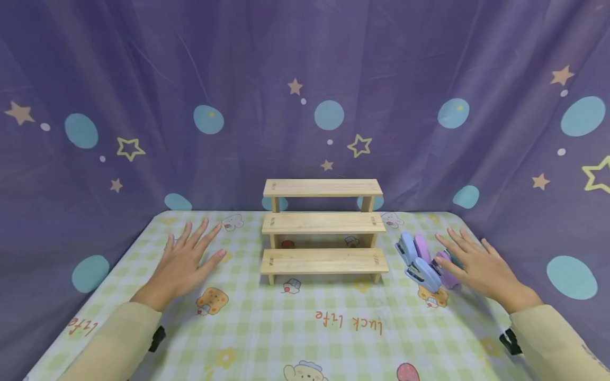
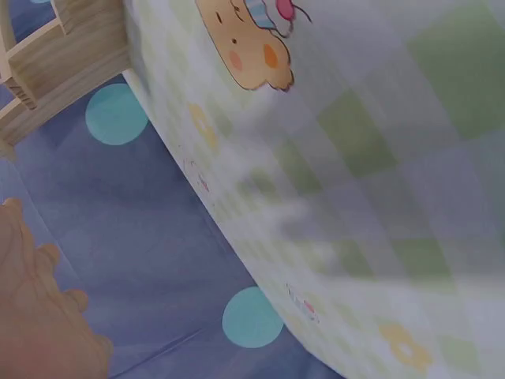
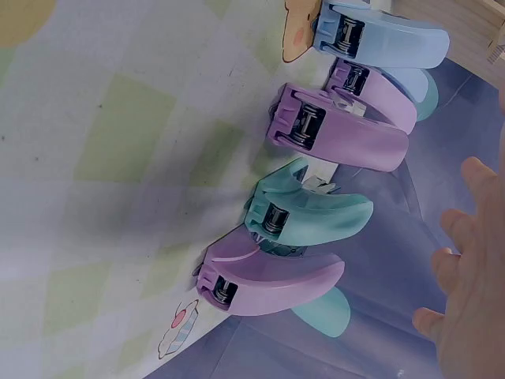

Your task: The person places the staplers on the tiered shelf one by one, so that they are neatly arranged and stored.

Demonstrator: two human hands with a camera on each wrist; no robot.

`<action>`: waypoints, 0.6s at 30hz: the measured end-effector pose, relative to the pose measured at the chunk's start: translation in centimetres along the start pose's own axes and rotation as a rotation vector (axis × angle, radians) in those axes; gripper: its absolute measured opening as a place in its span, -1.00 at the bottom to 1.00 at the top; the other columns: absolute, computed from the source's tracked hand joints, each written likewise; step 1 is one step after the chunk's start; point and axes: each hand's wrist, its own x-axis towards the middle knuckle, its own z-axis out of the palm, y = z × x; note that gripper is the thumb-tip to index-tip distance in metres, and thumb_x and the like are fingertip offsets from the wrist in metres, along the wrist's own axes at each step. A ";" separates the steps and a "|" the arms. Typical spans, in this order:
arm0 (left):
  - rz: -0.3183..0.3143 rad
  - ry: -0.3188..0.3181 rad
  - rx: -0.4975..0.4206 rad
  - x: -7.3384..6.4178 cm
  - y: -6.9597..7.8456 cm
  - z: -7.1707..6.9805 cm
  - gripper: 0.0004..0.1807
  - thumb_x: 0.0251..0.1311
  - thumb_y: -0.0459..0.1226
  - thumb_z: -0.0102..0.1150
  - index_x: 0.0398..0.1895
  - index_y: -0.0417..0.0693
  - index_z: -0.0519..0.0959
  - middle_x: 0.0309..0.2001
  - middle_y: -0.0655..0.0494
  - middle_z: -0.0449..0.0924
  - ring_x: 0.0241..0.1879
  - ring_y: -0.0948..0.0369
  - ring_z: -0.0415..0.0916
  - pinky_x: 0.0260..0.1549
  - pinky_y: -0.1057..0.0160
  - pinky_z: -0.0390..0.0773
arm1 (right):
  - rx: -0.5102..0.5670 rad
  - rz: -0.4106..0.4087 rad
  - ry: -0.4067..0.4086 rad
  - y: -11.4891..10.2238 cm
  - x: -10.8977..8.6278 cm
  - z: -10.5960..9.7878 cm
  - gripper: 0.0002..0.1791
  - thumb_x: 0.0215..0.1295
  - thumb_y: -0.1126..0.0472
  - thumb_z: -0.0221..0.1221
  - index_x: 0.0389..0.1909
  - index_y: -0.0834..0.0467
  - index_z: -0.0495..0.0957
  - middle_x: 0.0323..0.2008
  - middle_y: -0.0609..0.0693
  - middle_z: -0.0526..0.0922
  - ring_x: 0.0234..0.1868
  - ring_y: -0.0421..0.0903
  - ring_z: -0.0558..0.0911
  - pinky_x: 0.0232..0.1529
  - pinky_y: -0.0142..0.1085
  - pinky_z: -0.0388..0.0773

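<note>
My left hand (image 1: pixel 187 257) lies flat on the checked tablecloth (image 1: pixel 305 323) with its fingers spread, left of a three-step wooden shelf (image 1: pixel 323 227), and holds nothing. My right hand (image 1: pixel 469 263) is also spread and empty, right beside a cluster of small staplers. The cluster includes a blue stapler (image 1: pixel 423 274), a second blue one (image 1: pixel 406 247) and a purple one (image 1: pixel 446 273). In the right wrist view, blue (image 3: pixel 387 39), purple (image 3: pixel 339 134) and teal (image 3: pixel 308 213) staplers lie side by side, and my fingers (image 3: pixel 465 292) stay clear of them.
A purple curtain (image 1: pixel 305 95) with stars and dots closes in the back and both sides of the table. The shelf steps carry nothing. The left wrist view shows the table's edge (image 2: pixel 237 237), the shelf's end (image 2: pixel 55 63) and my left hand (image 2: pixel 39 316).
</note>
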 end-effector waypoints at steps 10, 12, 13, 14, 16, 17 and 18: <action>-0.019 -0.038 -0.242 0.8 0.1 0.9 -0.28 0.55 0.15 -0.30 0.64 0.27 -0.19 0.60 -0.04 -0.34 0.53 -0.20 -0.49 0.30 -0.43 -0.58 | 0.030 0.017 -0.020 0.2 -0.2 0.5 -0.24 0.51 -0.24 -0.03 0.60 -0.06 0.04 0.54 0.23 0.05 0.51 0.32 0.00 0.37 0.42 -0.18; -0.018 -0.056 -0.297 1.1 0.2 1.2 -0.29 0.56 0.13 -0.31 0.64 0.28 -0.22 0.60 -0.05 -0.35 0.52 -0.21 -0.51 0.29 -0.46 -0.56 | 0.049 0.021 -0.026 0.2 -0.3 0.4 -0.23 0.52 -0.25 -0.04 0.61 -0.05 0.04 0.54 0.23 0.04 0.51 0.32 0.00 0.37 0.41 -0.13; -0.021 -0.069 -0.326 1.3 0.2 1.3 -0.29 0.57 0.13 -0.31 0.64 0.28 -0.24 0.60 -0.04 -0.37 0.52 -0.20 -0.53 0.28 -0.47 -0.55 | 0.064 0.022 -0.029 0.1 -0.3 0.4 -0.23 0.52 -0.25 -0.05 0.61 -0.04 0.04 0.54 0.23 0.03 0.51 0.32 0.00 0.37 0.40 -0.12; -0.026 -0.082 -0.353 1.5 0.3 1.4 -0.29 0.57 0.13 -0.33 0.64 0.29 -0.25 0.60 -0.05 -0.38 0.52 -0.20 -0.54 0.29 -0.47 -0.53 | 0.084 0.020 -0.033 0.1 -0.3 0.4 -0.23 0.53 -0.24 -0.05 0.61 -0.02 0.03 0.55 0.24 0.02 0.51 0.33 -0.01 0.37 0.39 -0.11; -0.054 -0.119 -0.428 1.8 0.6 1.6 -0.28 0.55 0.17 -0.35 0.63 0.35 -0.29 0.60 -0.05 -0.42 0.52 -0.19 -0.57 0.28 -0.49 -0.51 | 0.127 0.023 -0.041 0.0 -0.4 0.3 -0.23 0.53 -0.24 -0.06 0.61 -0.01 0.03 0.55 0.25 0.00 0.51 0.35 -0.03 0.39 0.36 -0.10; -0.073 -0.140 -0.466 2.0 0.7 1.7 -0.28 0.54 0.20 -0.36 0.62 0.39 -0.31 0.60 -0.04 -0.44 0.52 -0.18 -0.58 0.27 -0.51 -0.49 | 0.143 0.023 -0.042 -0.1 -0.4 0.2 -0.23 0.53 -0.24 -0.06 0.60 0.00 0.04 0.55 0.25 0.00 0.51 0.35 -0.04 0.39 0.36 -0.09; -0.090 -0.158 -0.503 2.1 0.9 1.8 -0.27 0.53 0.23 -0.37 0.61 0.43 -0.33 0.60 -0.05 -0.47 0.52 -0.18 -0.59 0.25 -0.53 -0.48 | 0.162 0.026 -0.047 -0.2 -0.4 0.1 -0.23 0.53 -0.23 -0.06 0.60 0.01 0.04 0.55 0.26 -0.01 0.51 0.36 -0.05 0.39 0.36 -0.11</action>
